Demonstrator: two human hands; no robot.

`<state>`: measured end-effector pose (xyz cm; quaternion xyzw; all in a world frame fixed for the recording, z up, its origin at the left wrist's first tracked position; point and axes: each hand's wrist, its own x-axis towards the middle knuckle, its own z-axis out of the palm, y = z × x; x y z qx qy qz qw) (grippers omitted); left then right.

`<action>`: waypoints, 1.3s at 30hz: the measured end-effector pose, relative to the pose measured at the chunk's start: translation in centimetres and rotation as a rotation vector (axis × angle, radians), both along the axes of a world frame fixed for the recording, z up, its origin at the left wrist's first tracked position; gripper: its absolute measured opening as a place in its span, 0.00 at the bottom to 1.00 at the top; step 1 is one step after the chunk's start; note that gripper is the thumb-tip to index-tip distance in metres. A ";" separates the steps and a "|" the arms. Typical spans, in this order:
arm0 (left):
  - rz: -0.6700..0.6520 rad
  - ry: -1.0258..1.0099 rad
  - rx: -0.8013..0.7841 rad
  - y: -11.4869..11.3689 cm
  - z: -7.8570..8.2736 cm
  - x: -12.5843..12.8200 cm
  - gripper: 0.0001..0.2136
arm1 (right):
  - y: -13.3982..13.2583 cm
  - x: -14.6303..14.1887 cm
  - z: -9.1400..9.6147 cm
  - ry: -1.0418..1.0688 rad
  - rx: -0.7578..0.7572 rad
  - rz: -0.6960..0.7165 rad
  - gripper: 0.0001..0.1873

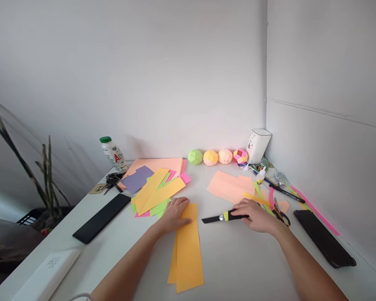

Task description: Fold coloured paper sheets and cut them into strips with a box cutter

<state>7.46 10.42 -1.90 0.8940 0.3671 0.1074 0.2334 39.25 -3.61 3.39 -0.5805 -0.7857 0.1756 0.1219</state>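
My left hand lies flat across the upper end of an orange paper strip, thumb on the paper and fingers stretched forward. Under that strip a second orange strip shows at a slant, its lower end poking out on the left. My right hand is closed around the handle of a black and yellow utility knife. The knife's dark blade end points left, toward the strip's right edge, with a small gap between. Part of the handle is hidden under my fingers.
Coloured paper pieces are piled behind my left hand. Peach paper, scissors and a black case lie right. Several paper balls line the wall. A black slab and a white bottle are left.
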 end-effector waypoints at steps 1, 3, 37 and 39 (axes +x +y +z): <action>-0.003 0.005 -0.005 0.0 0.1 0.0 0.28 | 0.1 -0.4 -0.2 -0.001 0.004 0.011 0.26; -0.011 0.012 -0.018 0.0 0.2 -0.1 0.30 | 0.3 -1.4 -0.8 -0.001 0.018 0.034 0.25; 1.146 -0.673 0.184 5.4 -0.8 -5.5 0.34 | 0.9 -1.8 -1.5 0.025 0.038 0.022 0.24; 0.982 -0.551 0.298 4.9 -1.4 -4.4 0.34 | 0.8 -1.8 -1.3 0.019 0.023 0.007 0.25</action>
